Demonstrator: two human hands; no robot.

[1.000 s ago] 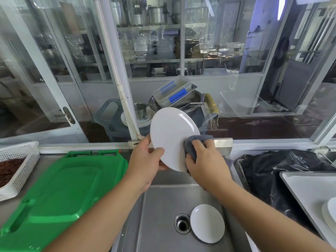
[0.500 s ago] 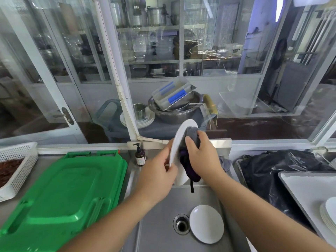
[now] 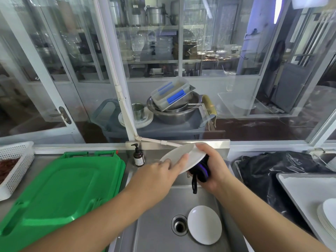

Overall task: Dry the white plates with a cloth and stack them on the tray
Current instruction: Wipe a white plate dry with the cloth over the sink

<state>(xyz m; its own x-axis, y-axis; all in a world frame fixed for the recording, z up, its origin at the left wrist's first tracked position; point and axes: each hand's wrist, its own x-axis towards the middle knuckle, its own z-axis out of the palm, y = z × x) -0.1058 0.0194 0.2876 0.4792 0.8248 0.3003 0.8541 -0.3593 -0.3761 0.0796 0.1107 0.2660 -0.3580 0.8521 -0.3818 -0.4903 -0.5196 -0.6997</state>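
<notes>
Commercial kitchen wash area: steel sink (image 3: 160, 224), glass partition (image 3: 218, 51), shelves of stockpots (image 3: 154, 15) behind, stacked metal bowls (image 3: 172, 115).

A: Plates?
B: One white plate (image 3: 183, 157) tilted above the sink's back edge, dark cloth (image 3: 201, 172) under it. Another plate (image 3: 204, 224) flat by the drain. Stack (image 3: 328, 218) on the tray's (image 3: 300, 190) right edge.

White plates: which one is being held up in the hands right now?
The tilted white plate above the sink, between the left hand and the right hand with the cloth. The other plate lies by the drain; the stack sits on the tray.
</notes>
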